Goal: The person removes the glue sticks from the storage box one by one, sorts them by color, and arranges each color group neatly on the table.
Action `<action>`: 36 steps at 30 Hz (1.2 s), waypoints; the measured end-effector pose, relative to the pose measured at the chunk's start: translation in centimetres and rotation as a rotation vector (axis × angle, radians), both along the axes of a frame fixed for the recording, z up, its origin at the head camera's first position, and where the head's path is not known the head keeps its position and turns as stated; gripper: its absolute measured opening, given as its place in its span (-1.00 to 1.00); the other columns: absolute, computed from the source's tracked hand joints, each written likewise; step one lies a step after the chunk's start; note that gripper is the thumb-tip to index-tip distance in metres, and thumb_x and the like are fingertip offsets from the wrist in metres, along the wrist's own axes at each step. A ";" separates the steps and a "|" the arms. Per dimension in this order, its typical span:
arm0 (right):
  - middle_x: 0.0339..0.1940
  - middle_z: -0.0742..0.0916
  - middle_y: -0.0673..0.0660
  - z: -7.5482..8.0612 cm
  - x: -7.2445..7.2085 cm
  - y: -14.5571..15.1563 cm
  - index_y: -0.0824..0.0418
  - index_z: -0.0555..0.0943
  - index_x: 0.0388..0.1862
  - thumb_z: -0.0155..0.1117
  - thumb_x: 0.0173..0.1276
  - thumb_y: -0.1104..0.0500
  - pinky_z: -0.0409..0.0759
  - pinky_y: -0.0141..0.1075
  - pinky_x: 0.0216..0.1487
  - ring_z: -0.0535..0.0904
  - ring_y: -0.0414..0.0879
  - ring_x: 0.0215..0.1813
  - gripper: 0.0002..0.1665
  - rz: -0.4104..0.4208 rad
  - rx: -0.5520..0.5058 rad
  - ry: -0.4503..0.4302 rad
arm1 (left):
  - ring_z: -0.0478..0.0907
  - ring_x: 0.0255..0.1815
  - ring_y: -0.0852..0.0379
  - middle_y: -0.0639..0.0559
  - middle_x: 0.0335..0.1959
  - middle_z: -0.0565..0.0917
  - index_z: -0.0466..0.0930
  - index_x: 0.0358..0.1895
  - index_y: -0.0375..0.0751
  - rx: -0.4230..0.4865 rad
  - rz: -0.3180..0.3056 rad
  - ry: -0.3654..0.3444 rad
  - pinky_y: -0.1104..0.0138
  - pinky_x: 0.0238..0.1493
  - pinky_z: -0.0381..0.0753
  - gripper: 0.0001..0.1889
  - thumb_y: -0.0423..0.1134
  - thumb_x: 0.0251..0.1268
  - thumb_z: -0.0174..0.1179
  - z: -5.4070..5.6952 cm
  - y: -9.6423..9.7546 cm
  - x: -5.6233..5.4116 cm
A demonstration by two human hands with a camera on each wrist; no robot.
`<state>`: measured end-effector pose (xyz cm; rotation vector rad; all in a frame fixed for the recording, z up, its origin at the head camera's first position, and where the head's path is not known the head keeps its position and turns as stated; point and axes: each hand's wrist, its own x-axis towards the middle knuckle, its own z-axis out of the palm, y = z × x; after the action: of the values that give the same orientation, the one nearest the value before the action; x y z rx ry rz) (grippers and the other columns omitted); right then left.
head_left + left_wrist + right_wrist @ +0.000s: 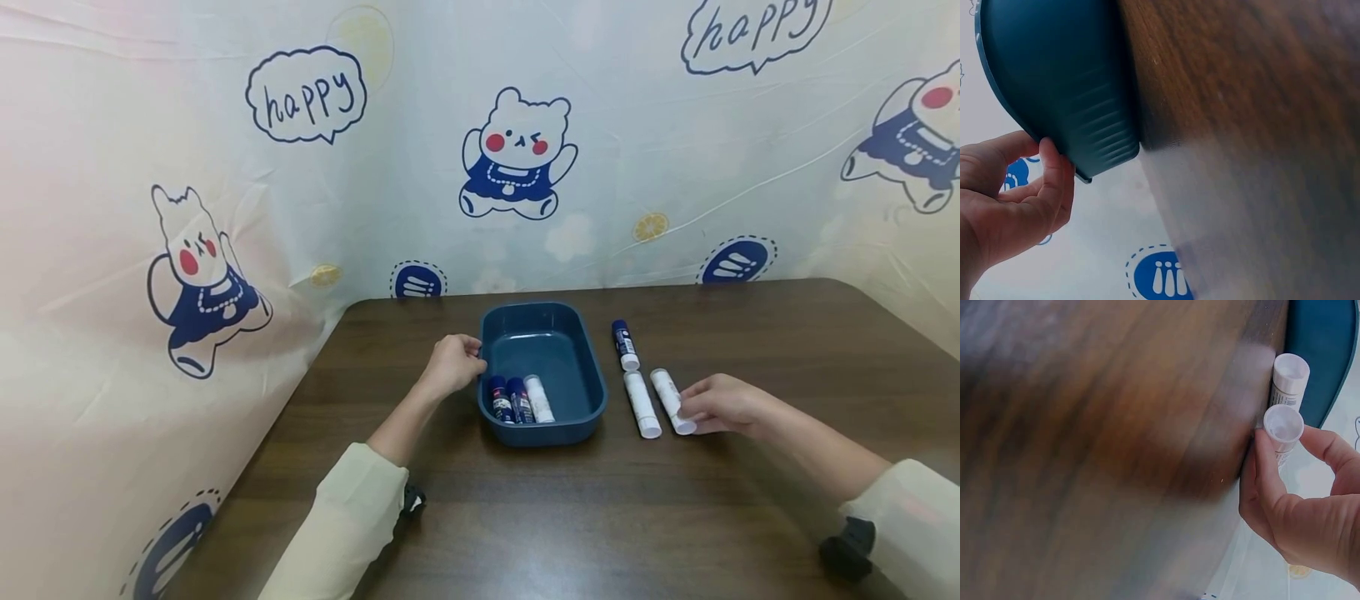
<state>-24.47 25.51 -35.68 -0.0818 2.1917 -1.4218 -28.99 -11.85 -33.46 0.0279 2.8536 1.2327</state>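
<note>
The left hand [454, 367] pinches the left rim of a dark blue plastic bin [558, 358]; the left wrist view shows thumb and fingers [1054, 181] at the rim. Inside, at the near left, lie two blue-capped glue sticks [519, 400] and one white glue stick [538, 400]. To the right of the bin, the right hand [720, 404] has thumb and fingers on both sides of another white glue stick [1284, 425], near its round end. This stick lies on the table. Beside it are a second white stick [642, 406] and a blue-capped one [625, 346].
The brown wooden table [585, 517] extends around the bin. Behind it and at the left hangs a pale curtain [420, 192] with cartoon figures and lettering. A dark band [849, 548] sits at the right sleeve.
</note>
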 end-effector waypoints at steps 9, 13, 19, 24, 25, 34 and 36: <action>-0.20 0.54 0.25 0.1 0.0 -0.9 0.71 0.22 0.11 0.21 0.17 0.35 0.60 -0.25 -0.17 0.53 -0.12 -0.26 -0.37 0.001 0.038 0.022 | 0.58 -0.35 0.07 -0.17 -0.14 0.55 0.46 0.11 -0.40 0.011 0.001 -0.004 0.27 -0.21 0.61 -0.61 -0.41 0.19 0.16 0.0 0.0 0.1; -0.19 0.54 0.27 0.2 0.0 -1.1 0.71 0.22 0.10 0.22 0.17 0.35 0.60 -0.25 -0.17 0.53 -0.11 -0.26 -0.37 0.002 0.043 0.030 | 0.57 -0.35 0.07 -0.17 -0.15 0.55 0.46 0.11 -0.40 0.016 0.000 0.000 0.28 -0.22 0.61 -0.61 -0.41 0.19 0.15 0.1 0.0 0.1; -0.18 0.54 0.28 0.2 0.0 -1.2 0.71 0.23 0.10 0.21 0.19 0.33 0.59 -0.24 -0.15 0.53 -0.11 -0.25 -0.37 0.008 0.046 0.034 | 0.58 -0.36 0.07 -0.16 -0.16 0.55 0.46 0.11 -0.41 0.015 -0.001 0.001 0.29 -0.23 0.61 -0.61 -0.41 0.18 0.16 0.2 0.0 0.1; -0.18 0.54 0.29 0.3 0.0 -1.4 0.69 0.24 0.10 0.21 0.21 0.32 0.59 -0.24 -0.14 0.53 -0.11 -0.24 -0.39 0.005 0.058 0.028 | 0.57 -0.32 0.07 -0.16 -0.16 0.56 0.47 0.11 -0.40 0.007 0.001 0.006 0.28 -0.21 0.61 -0.61 -0.41 0.19 0.16 0.2 -0.1 0.1; -0.18 0.54 0.29 0.4 0.0 -1.4 0.70 0.23 0.09 0.21 0.21 0.32 0.59 -0.23 -0.14 0.54 -0.11 -0.24 -0.39 0.009 0.059 0.030 | 0.56 -0.32 0.07 -0.16 -0.16 0.56 0.47 0.11 -0.40 0.004 0.001 0.008 0.28 -0.20 0.61 -0.61 -0.41 0.18 0.16 0.2 -0.1 0.1; -0.20 0.55 0.27 0.2 -0.1 -1.4 0.70 0.25 0.08 0.21 0.22 0.31 0.60 -0.26 -0.17 0.54 -0.11 -0.26 -0.40 0.021 0.079 0.034 | 0.55 -0.30 0.07 -0.15 -0.15 0.56 0.48 0.10 -0.38 0.004 0.008 -0.001 0.27 -0.19 0.60 -0.62 -0.41 0.19 0.16 0.1 0.1 0.2; -0.20 0.55 0.28 0.1 -0.1 -1.4 0.70 0.25 0.08 0.21 0.22 0.31 0.60 -0.25 -0.17 0.53 -0.11 -0.26 -0.40 0.019 0.080 0.030 | 0.55 -0.30 0.07 -0.15 -0.15 0.56 0.48 0.10 -0.37 0.002 0.008 0.000 0.27 -0.19 0.60 -0.63 -0.41 0.19 0.16 0.1 0.1 0.2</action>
<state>-24.57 24.15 -35.55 -0.0962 2.2630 -1.3290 -28.75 -11.77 -33.35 0.0165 2.8549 1.2365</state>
